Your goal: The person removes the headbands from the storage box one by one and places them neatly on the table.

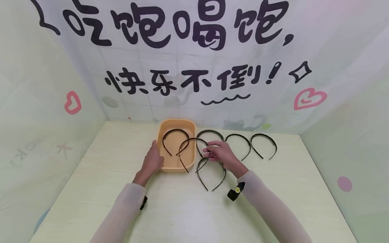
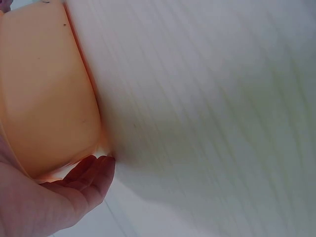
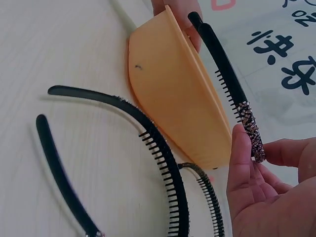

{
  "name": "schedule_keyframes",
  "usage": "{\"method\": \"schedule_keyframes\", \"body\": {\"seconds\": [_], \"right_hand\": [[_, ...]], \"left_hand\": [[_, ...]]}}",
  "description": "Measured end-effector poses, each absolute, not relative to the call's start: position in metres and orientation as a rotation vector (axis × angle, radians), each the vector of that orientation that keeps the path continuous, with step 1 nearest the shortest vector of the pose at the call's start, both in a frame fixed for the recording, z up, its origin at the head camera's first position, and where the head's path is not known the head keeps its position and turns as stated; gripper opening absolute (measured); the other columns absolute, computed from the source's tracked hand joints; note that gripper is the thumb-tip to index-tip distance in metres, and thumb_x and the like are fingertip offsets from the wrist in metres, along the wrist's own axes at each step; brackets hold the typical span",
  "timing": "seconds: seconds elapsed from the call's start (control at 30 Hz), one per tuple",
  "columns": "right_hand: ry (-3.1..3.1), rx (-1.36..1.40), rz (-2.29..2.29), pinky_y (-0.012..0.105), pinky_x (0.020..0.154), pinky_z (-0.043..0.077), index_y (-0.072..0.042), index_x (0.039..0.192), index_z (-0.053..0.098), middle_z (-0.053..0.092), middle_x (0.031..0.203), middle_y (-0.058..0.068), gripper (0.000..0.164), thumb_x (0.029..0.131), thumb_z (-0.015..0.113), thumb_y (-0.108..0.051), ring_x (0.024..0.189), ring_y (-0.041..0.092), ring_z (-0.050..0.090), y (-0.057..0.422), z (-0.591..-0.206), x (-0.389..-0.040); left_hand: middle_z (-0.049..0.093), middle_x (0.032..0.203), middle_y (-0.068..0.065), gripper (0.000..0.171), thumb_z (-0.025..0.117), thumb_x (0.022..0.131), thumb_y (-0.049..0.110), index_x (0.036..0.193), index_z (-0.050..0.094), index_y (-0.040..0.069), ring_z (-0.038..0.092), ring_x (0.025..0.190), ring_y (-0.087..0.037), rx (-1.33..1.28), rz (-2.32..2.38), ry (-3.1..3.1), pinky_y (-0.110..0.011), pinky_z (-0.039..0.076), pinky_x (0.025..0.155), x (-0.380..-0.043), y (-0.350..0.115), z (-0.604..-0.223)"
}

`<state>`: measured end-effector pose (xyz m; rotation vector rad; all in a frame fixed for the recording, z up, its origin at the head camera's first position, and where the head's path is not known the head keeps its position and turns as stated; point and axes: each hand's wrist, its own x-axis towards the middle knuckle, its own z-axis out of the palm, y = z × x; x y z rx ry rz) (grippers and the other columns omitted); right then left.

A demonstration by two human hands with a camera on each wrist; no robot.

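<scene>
My left hand (image 1: 153,158) grips the left side of an orange plastic bin (image 1: 170,163), its thumb near the rim and fingers along the outer wall (image 2: 49,84). Inside the bin lies a black toothed headband (image 1: 176,130). Over the bin's right edge, my right hand (image 1: 223,153) holds up another black headband (image 3: 232,81), pinching its glittery part between thumb and fingers. Its two ends point toward the bin in the right wrist view. Just below the right hand, a headband (image 1: 225,175) rests on the table with its ends toward me.
Along the back right of the table (image 1: 194,216) lie more headbands: one (image 1: 209,131) partly behind the right hand, a second (image 1: 238,135) beside it, a third (image 1: 263,135) farthest right. A printed white curtain (image 1: 182,57) stands behind the table, with sheets on both sides.
</scene>
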<state>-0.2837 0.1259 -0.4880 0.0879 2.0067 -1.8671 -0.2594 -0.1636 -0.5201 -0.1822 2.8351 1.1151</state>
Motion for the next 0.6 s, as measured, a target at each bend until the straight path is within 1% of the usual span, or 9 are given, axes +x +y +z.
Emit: {"method": "schedule_keyframes", "body": {"seconds": [0.17,0.4,0.53,0.6], "right_hand": [[2.014,0.111,-1.855,0.037,0.08,0.058,-0.006,0.137,0.054,0.075,0.103,0.007,0.04,0.098,0.058,-0.015,0.087,0.018,0.073,0.146,-0.494,-0.281],[2.01,0.116,-1.842,0.031,0.071,0.057,-0.004,0.139,0.052,0.074,0.104,0.009,0.041,0.1,0.056,-0.015,0.083,0.015,0.071,0.173,-0.5,-0.275],[2.005,0.134,-1.841,0.029,0.069,0.057,-0.003,0.14,0.051,0.074,0.106,0.01,0.042,0.1,0.056,-0.015,0.082,0.013,0.071,0.187,-0.503,-0.271],[2.003,0.147,-1.839,0.027,0.068,0.056,-0.002,0.14,0.051,0.075,0.105,0.009,0.042,0.1,0.056,-0.015,0.082,0.013,0.071,0.194,-0.505,-0.27]], "left_hand": [[0.042,0.141,-0.037,0.078,0.044,0.087,-0.004,0.154,0.005,-0.007,0.056,0.116,-0.045,-0.169,1.13,2.834,-0.053,0.048,0.089,-0.259,-0.163,-0.52],[0.038,0.145,-0.037,0.079,0.044,0.087,-0.003,0.154,0.003,-0.008,0.052,0.122,-0.047,-0.174,1.116,2.832,-0.055,0.046,0.094,-0.258,-0.162,-0.519],[0.04,0.144,-0.037,0.078,0.044,0.088,-0.003,0.154,0.004,-0.007,0.054,0.12,-0.046,-0.175,1.114,2.831,-0.054,0.047,0.092,-0.259,-0.162,-0.519],[0.04,0.143,-0.037,0.078,0.044,0.088,-0.003,0.154,0.004,-0.007,0.054,0.118,-0.045,-0.176,1.11,2.831,-0.054,0.047,0.091,-0.259,-0.162,-0.519]]}}
